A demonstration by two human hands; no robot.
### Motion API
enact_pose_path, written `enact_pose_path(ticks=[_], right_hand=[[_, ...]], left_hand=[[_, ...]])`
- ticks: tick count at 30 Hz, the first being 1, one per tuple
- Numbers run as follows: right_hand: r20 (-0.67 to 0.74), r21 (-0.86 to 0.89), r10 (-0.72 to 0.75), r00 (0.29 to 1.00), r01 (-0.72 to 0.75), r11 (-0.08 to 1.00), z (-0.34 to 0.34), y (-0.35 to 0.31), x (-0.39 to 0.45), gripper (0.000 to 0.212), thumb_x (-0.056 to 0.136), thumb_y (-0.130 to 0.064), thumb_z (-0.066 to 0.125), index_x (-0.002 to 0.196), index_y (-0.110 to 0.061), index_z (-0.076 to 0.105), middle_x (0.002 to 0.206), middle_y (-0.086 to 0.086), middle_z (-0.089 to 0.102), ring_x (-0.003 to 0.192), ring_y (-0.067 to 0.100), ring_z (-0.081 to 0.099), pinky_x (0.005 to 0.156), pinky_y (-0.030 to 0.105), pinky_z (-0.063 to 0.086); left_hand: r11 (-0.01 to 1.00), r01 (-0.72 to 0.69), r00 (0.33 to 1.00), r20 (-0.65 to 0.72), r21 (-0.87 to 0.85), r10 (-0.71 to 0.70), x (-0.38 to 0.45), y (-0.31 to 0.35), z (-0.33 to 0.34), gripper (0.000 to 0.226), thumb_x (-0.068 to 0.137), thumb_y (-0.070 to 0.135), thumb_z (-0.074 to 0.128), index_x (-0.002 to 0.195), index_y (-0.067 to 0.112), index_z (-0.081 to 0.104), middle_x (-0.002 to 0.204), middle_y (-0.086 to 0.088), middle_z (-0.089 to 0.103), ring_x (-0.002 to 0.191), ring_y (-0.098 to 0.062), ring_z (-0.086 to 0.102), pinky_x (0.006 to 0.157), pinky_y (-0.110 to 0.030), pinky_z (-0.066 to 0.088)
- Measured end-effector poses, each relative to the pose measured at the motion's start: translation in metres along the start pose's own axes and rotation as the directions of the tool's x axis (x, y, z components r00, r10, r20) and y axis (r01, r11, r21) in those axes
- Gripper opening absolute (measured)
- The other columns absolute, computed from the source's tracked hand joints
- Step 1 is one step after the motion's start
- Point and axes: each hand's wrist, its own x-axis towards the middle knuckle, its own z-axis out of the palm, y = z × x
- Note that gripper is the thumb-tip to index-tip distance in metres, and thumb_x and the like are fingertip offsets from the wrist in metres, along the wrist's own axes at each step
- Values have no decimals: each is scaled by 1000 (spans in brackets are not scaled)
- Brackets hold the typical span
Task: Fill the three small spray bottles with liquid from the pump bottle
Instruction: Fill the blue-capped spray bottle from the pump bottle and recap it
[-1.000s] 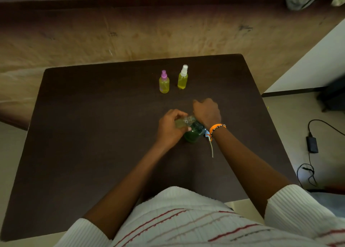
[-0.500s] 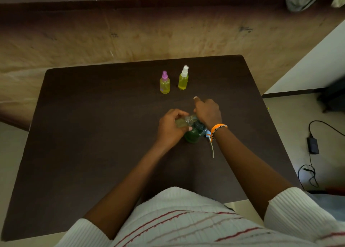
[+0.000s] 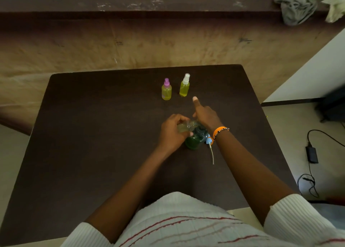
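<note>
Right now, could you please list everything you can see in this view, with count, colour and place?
Dark brown wooden table: one, centre of view.
Capped yellow-filled spray bottles: two, far side of table; purple-capped one left of white-capped one.
Uncapped clear small spray bottle: one, pale yellow liquid inside, tilted at the pump.
Green pump bottle: one, dark pump top, table centre.
Blue spray cap with white dip tube: one, lying right of the pump bottle.
Grey cloth: one, far ledge, top right.
Black charger and cable: one, floor at right.
Orange beaded bracelet: one, right wrist.
Left hand: grips the uncapped bottle.
Right hand: on the pump top, thumb raised.
</note>
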Motion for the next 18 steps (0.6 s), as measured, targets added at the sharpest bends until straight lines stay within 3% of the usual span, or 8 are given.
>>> enact_pose_path(ticks=[3, 7, 11, 15, 18], right_hand=[[-176, 28, 20, 984, -15, 1000, 5, 5, 0, 84, 88, -74, 22, 112, -7, 66, 119, 16, 65, 109, 36, 58, 90, 41, 42], [-266, -11, 7, 964, -10, 1000, 5, 5, -4, 73, 94, -65, 26, 113, -5, 62, 121, 16, 62, 111, 36, 57, 87, 40, 42], [-195, -43, -11, 981, 3, 999, 5, 4, -1, 79, 92, -68, 21, 111, -6, 66, 119, 15, 64, 109, 35, 58, 85, 41, 41], [-13, -30, -47, 999, 47, 998, -1, 3, 8, 77, 95, -65, 14, 96, -8, 67, 112, 13, 67, 99, 30, 58, 94, 42, 42], [-91, -8, -18, 996, 18, 1000, 2, 5, 7, 83, 92, -70, 16, 102, -7, 70, 113, 14, 66, 104, 32, 59, 88, 41, 41]], left_hand=[[1000, 9, 1000, -5, 5, -9, 1, -2, 1, 34, 61, 4, 79, 90, 13, 66, 88, 6, 58, 78, -6, 54, 63, -3, 37], [1000, 17, 1000, 1, 4, -17, 1, -6, 4, 33, 60, 4, 80, 89, 13, 66, 87, 6, 58, 80, -9, 57, 67, -12, 41], [1000, 17, 1000, 6, -8, -17, -1, -4, 2, 31, 62, 4, 78, 89, 13, 65, 87, 6, 57, 83, -11, 57, 71, -19, 44], [1000, 12, 1000, 0, -19, -12, 0, -4, 0, 32, 62, 5, 79, 89, 14, 65, 87, 6, 57, 83, -11, 57, 75, -22, 45], [999, 26, 1000, 11, -23, -26, -1, -4, 2, 33, 61, 4, 79, 88, 15, 64, 86, 7, 57, 82, -10, 56, 73, -21, 45]])
